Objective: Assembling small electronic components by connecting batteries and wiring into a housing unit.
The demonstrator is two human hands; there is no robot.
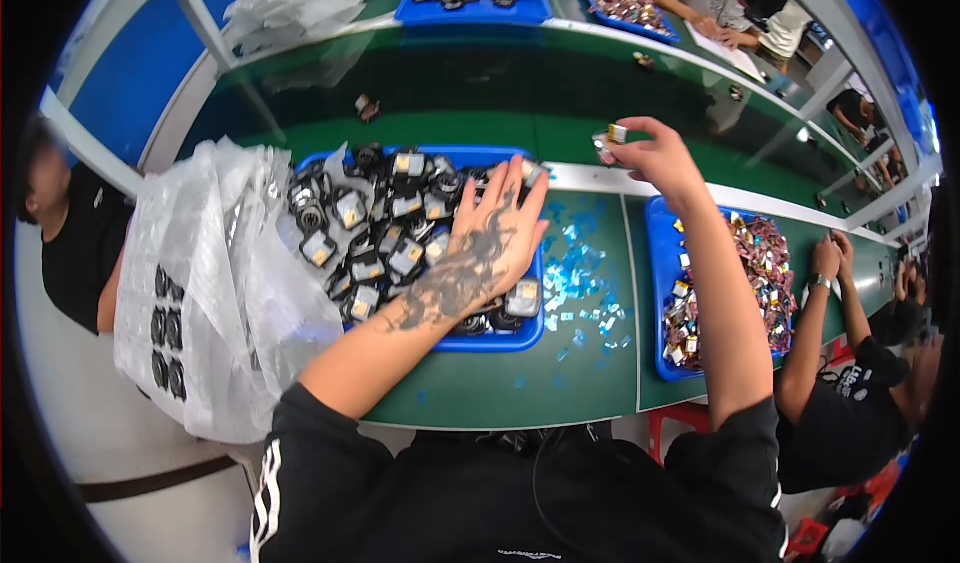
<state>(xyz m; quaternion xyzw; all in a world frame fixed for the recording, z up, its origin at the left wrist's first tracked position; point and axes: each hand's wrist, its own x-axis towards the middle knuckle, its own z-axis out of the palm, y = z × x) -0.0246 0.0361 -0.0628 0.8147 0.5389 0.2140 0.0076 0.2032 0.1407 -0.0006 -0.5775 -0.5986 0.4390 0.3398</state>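
Note:
My left hand (497,243) is spread flat over a blue tray (510,341) heaped with black devices (365,263) that carry pale square faces. Its fingertips reach the tray's far right corner, beside one more pale-faced piece; whether they touch it I cannot tell. Over the pale rail beyond my table, my right hand (660,158) pinches a small yellow-and-silver component (615,135) between thumb and fingers. Below my right forearm stands a second blue tray (660,293), full of small components with reddish wires (760,263).
Blue film scraps (575,278) litter the green table (480,388) between the trays. Clear plastic bags (215,293) bulge at the left. Past the rail runs a green conveyor belt (460,88) with a few loose parts. A co-worker's hands (835,258) are close on the right.

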